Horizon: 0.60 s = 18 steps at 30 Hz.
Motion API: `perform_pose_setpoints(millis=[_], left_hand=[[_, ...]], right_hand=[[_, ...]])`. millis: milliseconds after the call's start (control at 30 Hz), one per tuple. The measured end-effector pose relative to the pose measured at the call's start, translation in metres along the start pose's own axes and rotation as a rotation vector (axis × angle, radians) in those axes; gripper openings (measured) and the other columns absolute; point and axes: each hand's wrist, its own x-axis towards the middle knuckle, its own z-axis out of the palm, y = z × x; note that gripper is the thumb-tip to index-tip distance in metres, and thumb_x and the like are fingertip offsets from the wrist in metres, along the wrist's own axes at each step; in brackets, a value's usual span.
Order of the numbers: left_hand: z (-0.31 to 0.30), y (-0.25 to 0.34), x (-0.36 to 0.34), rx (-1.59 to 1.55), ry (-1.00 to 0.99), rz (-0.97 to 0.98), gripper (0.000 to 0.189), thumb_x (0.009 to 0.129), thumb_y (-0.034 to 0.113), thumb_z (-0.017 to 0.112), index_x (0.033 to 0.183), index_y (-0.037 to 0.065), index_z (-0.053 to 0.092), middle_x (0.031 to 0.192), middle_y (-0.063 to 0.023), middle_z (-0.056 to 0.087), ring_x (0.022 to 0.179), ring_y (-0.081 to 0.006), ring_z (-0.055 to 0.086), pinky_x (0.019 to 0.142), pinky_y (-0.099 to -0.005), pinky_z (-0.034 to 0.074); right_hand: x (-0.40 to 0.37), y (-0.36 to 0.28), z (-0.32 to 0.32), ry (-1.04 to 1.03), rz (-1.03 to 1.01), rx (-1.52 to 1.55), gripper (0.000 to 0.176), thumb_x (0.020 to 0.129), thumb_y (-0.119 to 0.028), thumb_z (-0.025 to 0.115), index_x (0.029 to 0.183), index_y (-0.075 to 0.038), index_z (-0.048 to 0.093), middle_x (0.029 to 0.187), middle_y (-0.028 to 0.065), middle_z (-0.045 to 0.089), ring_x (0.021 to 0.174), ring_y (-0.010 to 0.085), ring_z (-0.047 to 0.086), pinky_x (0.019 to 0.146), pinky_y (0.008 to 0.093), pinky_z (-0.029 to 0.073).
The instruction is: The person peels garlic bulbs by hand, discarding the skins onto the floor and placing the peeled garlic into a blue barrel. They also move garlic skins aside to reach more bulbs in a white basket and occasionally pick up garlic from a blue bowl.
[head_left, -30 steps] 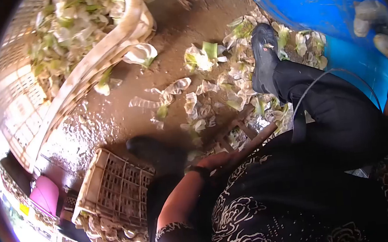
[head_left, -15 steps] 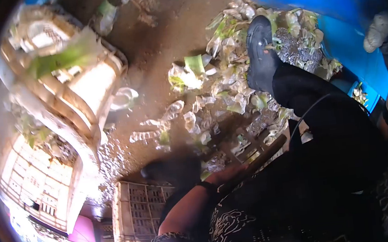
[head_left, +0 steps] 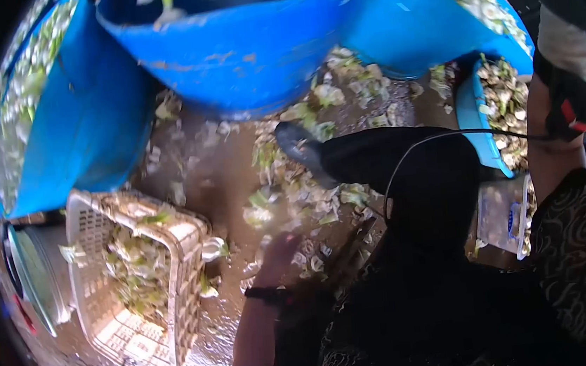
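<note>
My left hand [head_left: 280, 253], bare with a dark wristband, hangs low over the peel-strewn floor. Motion smears its fingers, and I cannot see anything held. To its left a whitish plastic crate [head_left: 186, 235] lies on its side, holding white-and-green peelings [head_left: 139, 268]. My right hand [head_left: 571, 50] wears a pale glove and is raised at the far right edge, its fingers not clear. It is nearest to a light-blue tub [head_left: 472, 120] of vegetable trimmings [head_left: 506, 102] and a blue barrel [head_left: 405, 31].
Large blue barrels, one in the centre [head_left: 238, 54] and one at left [head_left: 90, 125], hold white-and-green vegetables. A clear plastic box [head_left: 497, 213] stands at right. A lidded bucket [head_left: 44, 270] is left of the crate. Peelings [head_left: 307, 181] litter the wet floor around my shoe [head_left: 297, 147].
The view has swung up toward the blue barrels. A blurred green-and-white piece that was in the air over the crate is not seen now. My right arm shows more fully.
</note>
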Motion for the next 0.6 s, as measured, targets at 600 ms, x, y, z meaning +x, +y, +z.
perform_pose_setpoints(millis=[600], left_hand=[[-0.052,0.078,-0.169,-0.597,0.569,0.001,0.029,0.090,0.026,0.054,0.105,0.001,0.052,0.096,-0.0150,0.060,0.081,-0.0251,0.061,0.069,-0.0348,0.051]], right_hand=[[-0.534,0.230,-0.110,0.468,0.844,-0.609,0.050,0.070,-0.019,0.067,0.112,0.003,0.053,0.103,0.0224,0.062,0.093,0.0318,0.061,0.080,0.0388,0.047]])
